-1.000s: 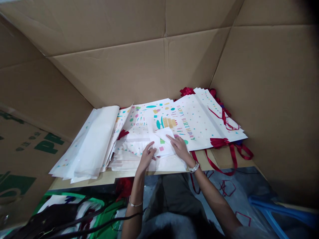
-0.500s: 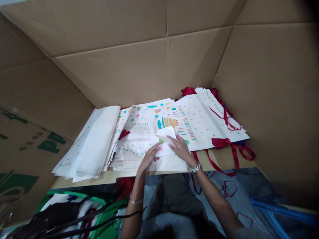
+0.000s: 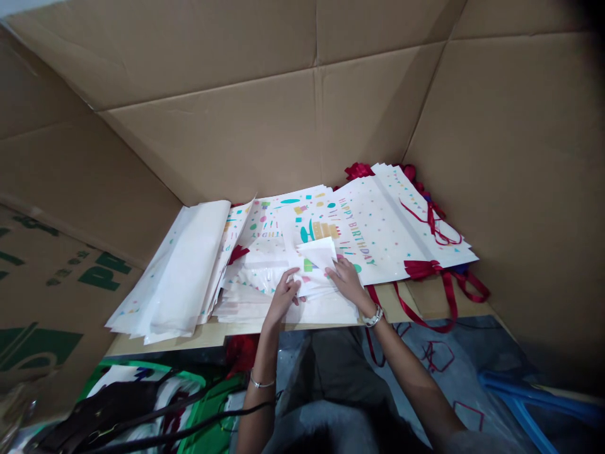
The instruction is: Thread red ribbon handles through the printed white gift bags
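Note:
In the head view a white printed gift bag (image 3: 309, 268) has a small flap of its material raised and folded in front of me, with a green and pink print on it. At the flap's left edge my left hand (image 3: 285, 294) is closed, some fingers curled under the material. Across from it, my right hand (image 3: 347, 282) grips the right edge, its fingertips partly hidden behind the flap. Beneath both hands lies a stack of white bags (image 3: 255, 306). Behind them spreads a bag lettered HAPPY BIRTHDAY (image 3: 373, 227), with cake and star prints.
Folded white bags (image 3: 186, 271) lie at the left. Red ribbons (image 3: 447, 302) hang over the right front edge of the wooden table (image 3: 208, 334). Cardboard walls (image 3: 212, 139) enclose the back and sides. Below stand a green crate (image 3: 201, 378) with a dark bag (image 3: 104, 403) and a blue stool (image 3: 520, 397).
My right hand has drawn back from the flap's face to its right edge. My left fingers have shifted left, uncovering the green print. The whole view has shifted slightly.

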Motion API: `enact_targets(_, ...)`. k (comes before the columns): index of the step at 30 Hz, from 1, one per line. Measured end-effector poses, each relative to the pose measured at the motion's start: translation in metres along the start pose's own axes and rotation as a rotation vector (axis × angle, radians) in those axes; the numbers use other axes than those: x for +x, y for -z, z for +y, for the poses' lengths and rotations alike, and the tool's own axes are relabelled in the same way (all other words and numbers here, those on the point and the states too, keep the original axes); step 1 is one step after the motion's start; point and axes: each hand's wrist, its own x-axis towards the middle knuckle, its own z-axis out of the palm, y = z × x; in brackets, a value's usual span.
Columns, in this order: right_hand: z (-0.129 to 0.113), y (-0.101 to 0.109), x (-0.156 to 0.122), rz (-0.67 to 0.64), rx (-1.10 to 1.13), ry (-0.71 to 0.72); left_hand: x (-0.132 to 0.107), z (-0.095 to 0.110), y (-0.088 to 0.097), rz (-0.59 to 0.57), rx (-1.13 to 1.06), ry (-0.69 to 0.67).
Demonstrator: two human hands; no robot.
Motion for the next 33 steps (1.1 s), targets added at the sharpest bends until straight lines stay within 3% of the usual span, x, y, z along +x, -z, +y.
enact_targets(6,-0.001,0.002,0.001,-0.032,-0.043,-0.009,0.000,-0.007,-0.009,0.138,0.008,-0.011)
enact_targets(16,-0.008,0.006,0.000,-0.026,-0.039,-0.019,0.000,0.001,-0.011,0.084,0.025,-0.007)
enact_targets(20,-0.016,0.012,-0.003,-0.066,-0.099,-0.022,0.001,0.000,-0.014,0.122,0.026,-0.007)
enact_targets(23,-0.018,0.013,-0.003,-0.112,-0.159,-0.022,-0.001,0.000,-0.012,0.137,-0.031,-0.006)
enact_targets(27,-0.016,0.012,-0.003,-0.090,-0.092,-0.036,-0.004,0.000,-0.005,0.056,-0.153,0.037)
enact_targets(33,-0.014,0.013,-0.003,-0.085,-0.069,-0.023,0.001,-0.001,-0.007,0.093,-0.051,0.021)
